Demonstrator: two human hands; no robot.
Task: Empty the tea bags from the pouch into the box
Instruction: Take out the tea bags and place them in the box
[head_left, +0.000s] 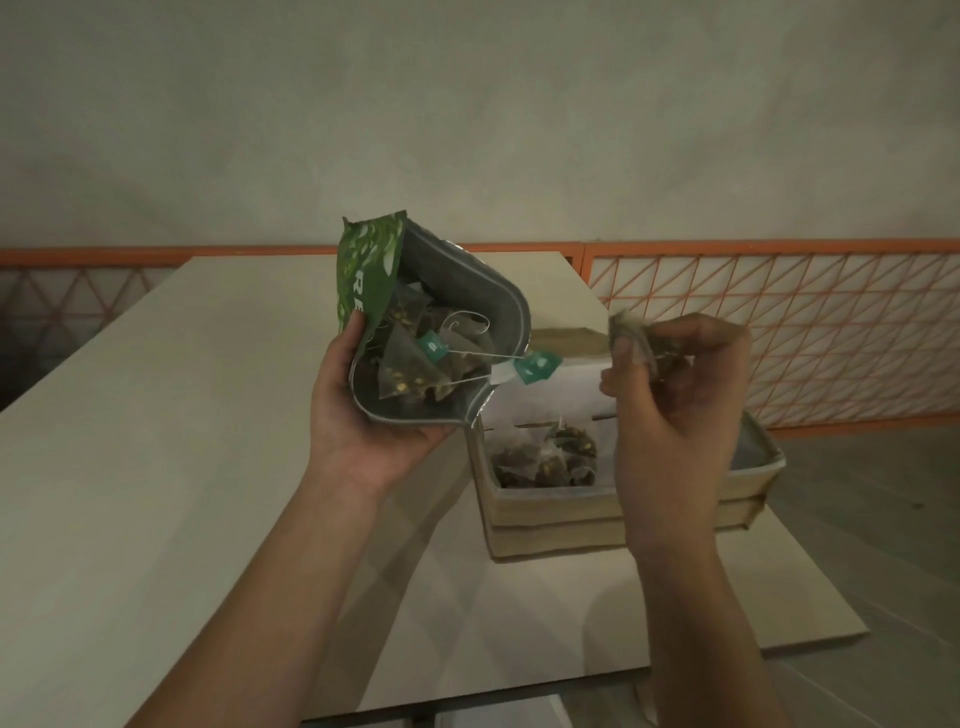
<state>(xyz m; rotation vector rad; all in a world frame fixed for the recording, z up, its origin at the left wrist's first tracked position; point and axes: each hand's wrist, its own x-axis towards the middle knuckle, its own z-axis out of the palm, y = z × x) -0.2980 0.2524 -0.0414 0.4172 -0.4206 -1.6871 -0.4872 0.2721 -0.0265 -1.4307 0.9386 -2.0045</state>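
Support is a pale beige table (156, 467), plain matte top, running back to an orange lattice railing. A second, lower pale slab (545, 613) sits at right front, edge overlapping the main top. On that lower slab: one open tan box (550, 514), white-lined, tea bags (545, 457) piled inside. Can't tell whether the box also touches the main top.
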